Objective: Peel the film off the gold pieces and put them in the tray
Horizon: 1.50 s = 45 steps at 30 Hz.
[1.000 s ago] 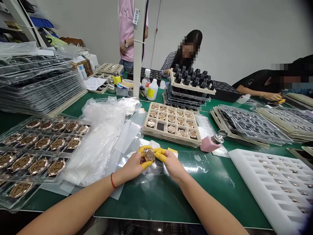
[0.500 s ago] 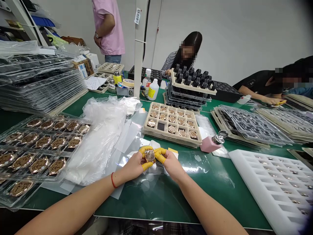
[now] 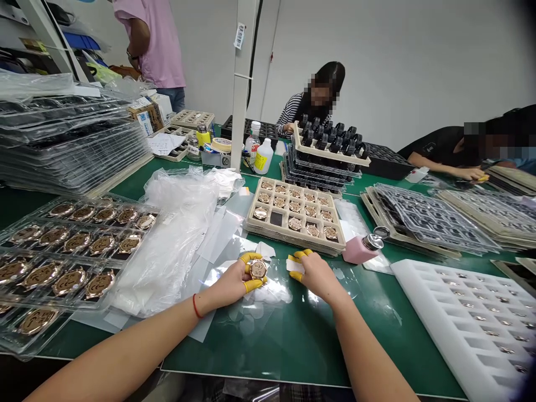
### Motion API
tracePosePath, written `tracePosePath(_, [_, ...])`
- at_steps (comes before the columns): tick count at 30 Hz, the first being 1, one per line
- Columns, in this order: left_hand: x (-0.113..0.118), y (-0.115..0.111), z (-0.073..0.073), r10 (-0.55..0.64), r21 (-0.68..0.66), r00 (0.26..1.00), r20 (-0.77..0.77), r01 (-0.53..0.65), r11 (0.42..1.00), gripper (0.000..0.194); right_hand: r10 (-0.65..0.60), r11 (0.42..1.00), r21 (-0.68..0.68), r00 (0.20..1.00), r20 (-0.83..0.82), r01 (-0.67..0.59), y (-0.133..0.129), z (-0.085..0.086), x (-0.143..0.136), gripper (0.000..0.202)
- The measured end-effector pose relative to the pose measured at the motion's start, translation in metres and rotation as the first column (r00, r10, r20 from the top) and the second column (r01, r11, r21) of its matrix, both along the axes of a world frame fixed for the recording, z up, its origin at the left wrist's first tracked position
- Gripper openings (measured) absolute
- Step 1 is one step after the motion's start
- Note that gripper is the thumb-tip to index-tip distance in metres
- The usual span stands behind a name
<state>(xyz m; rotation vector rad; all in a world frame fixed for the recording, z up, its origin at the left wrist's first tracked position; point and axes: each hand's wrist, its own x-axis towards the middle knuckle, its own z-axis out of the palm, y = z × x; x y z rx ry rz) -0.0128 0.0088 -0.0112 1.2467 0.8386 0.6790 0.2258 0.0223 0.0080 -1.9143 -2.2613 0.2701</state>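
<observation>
Yellow-capped fingers (image 3: 252, 286) of the left hand (image 3: 229, 283) pinch a round watch case (image 3: 258, 270) above the desk (image 3: 301, 346); nearby, the right hand's (image 3: 320, 277) fingers pinch a small white pad (image 3: 293, 266). Beyond lies a beige tray (image 3: 293, 239) holding more cases (image 3: 295, 224) in 3 rows, beside a pink bottle (image 3: 354, 250); a white foam tray (image 3: 422, 312) lies farther right.
</observation>
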Motion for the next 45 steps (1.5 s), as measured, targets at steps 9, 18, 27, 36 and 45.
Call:
tracePosePath(9, [0.003,0.000,-0.007,0.015,0.041,1.000,0.012,-0.015,0.999,0.053,0.080,0.993,0.105,0.934,-0.347,-0.047,-0.017,-0.007,-0.024,0.014])
tracePosePath(18, [0.002,-0.001,-0.003,-0.032,0.189,0.999,-0.024,0.036,0.981,0.039,0.333,0.921,0.271,0.925,-0.181,-0.279,-0.035,-0.015,-0.072,0.014])
tracePosePath(27, [0.003,-0.001,-0.004,-0.063,0.141,0.998,0.010,0.061,0.988,0.041,0.368,0.901,0.320,0.907,-0.205,-0.294,-0.035,-0.011,-0.064,0.014])
tracePosePath(36, [0.002,0.001,-0.003,-0.091,0.001,0.992,0.081,0.091,0.996,0.053,0.266,0.947,0.272,0.893,-0.363,-0.171,-0.010,-0.019,-0.052,0.016])
tracePosePath(45, [0.002,0.003,0.003,-0.112,0.056,0.991,0.067,0.109,0.993,0.043,0.513,0.815,0.368,0.852,-0.100,-0.448,-0.038,-0.004,-0.060,0.027])
